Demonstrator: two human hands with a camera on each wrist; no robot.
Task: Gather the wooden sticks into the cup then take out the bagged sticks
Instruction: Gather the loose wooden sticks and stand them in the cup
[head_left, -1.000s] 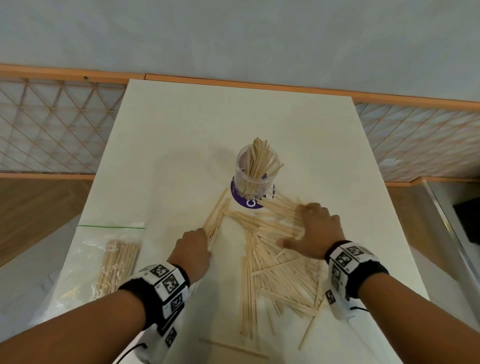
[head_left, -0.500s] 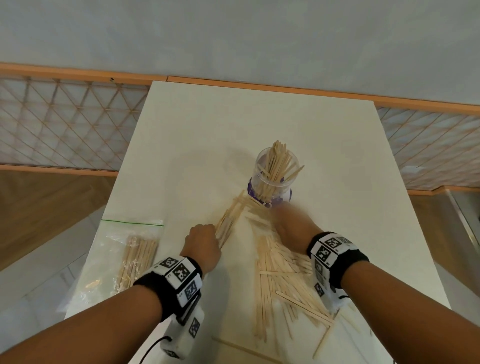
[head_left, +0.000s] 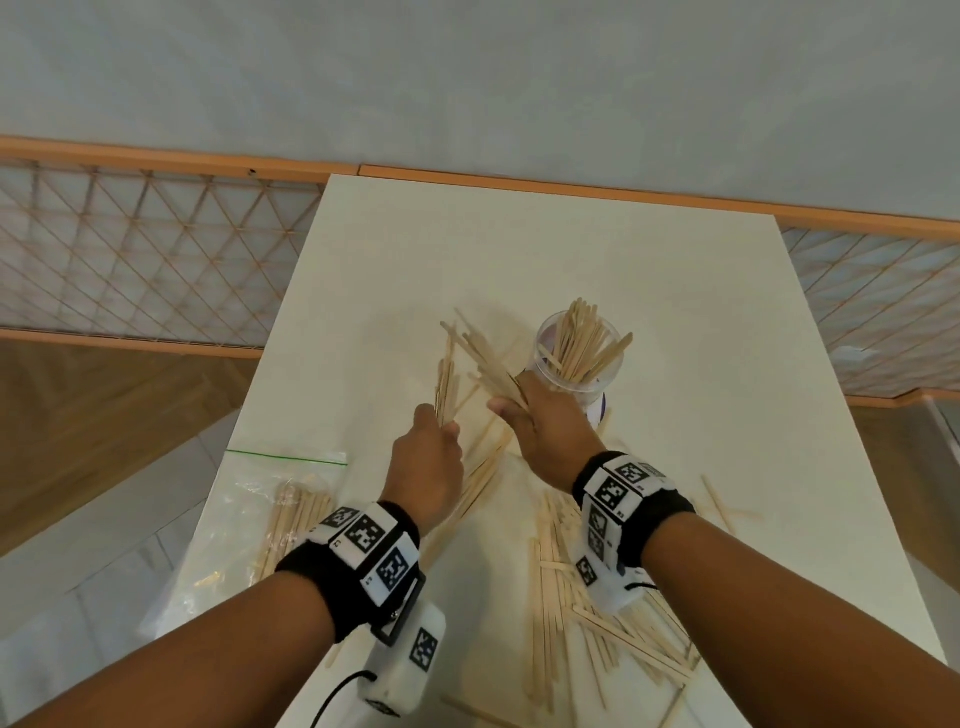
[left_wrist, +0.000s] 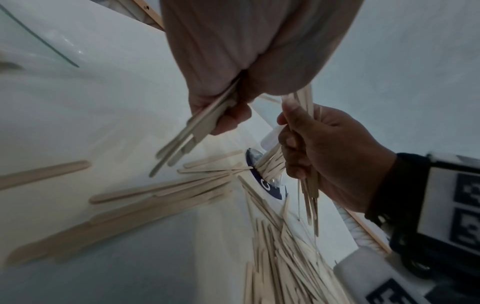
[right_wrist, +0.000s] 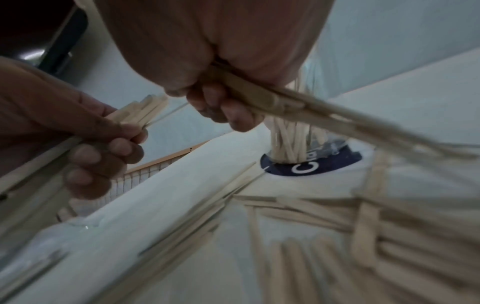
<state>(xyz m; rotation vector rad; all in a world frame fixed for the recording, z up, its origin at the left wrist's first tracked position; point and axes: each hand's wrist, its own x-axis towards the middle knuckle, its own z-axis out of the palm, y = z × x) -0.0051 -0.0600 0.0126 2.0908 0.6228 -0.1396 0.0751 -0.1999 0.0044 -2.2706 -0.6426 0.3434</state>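
Note:
A clear plastic cup (head_left: 577, 364) full of wooden sticks stands on a purple disc mid-table. My left hand (head_left: 427, 457) grips an upright bundle of sticks (head_left: 447, 374) lifted off the table, left of the cup. My right hand (head_left: 537, 423) grips a second bundle (head_left: 485, 358) that fans up and left, right beside the cup's near wall. In the left wrist view, my left hand (left_wrist: 223, 111) and right hand (left_wrist: 306, 152) both curl around sticks. Several loose sticks (head_left: 587, 618) lie on the table under my right wrist. The clear bag of sticks (head_left: 291, 519) lies at the table's left edge.
The white table (head_left: 519, 249) runs back to a wall with a wooden rail. A few stray sticks (head_left: 719, 501) lie toward the right edge. More sticks (head_left: 478, 478) lie between my hands. Floor drops away on both sides.
Both hands have closed on sticks and lifted them off the table. The right hand moved left from the pile to beside the cup; the left rose with its bundle upright.

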